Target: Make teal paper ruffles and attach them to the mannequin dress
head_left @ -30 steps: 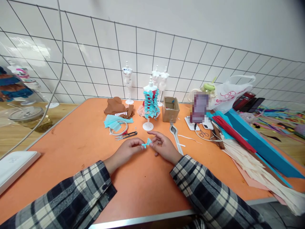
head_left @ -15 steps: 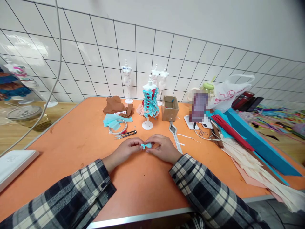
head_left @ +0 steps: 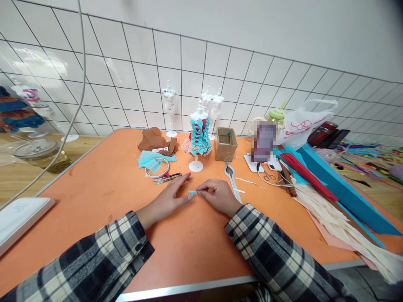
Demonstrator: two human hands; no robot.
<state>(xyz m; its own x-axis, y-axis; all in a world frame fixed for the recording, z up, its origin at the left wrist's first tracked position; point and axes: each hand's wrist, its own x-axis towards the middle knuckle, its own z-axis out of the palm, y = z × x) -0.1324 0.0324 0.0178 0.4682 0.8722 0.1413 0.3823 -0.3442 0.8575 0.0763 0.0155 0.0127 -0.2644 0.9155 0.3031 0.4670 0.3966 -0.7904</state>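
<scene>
A small light-blue paper bow [head_left: 192,192] is pinched between the thumb and fingers of my right hand [head_left: 219,196], low over the orange table. My left hand [head_left: 168,200] is open just left of it, thumb and fingers spread apart, the thumb tip close to the bow. Whether that thumb touches it I cannot tell. Behind the hands stands a small mannequin [head_left: 199,136] dressed in rows of light-blue bows over red. Black thread snips [head_left: 168,178] lie beyond my left hand, beside a white cable coil [head_left: 157,168] and light-blue crepe paper [head_left: 147,159].
Brown paper [head_left: 154,139] and a cardboard box [head_left: 226,144] flank the dressed mannequin. Bare white mannequins [head_left: 170,105] stand by the tiled wall. A grey zipper-like strip [head_left: 232,180] lies near my right hand. Scissors [head_left: 270,176] and cream crepe paper [head_left: 324,214] are farther right.
My left hand has let go of the bow and spread its fingers, drawing slightly left. My right hand still pinches the bow, which is now turned more edge-on.
</scene>
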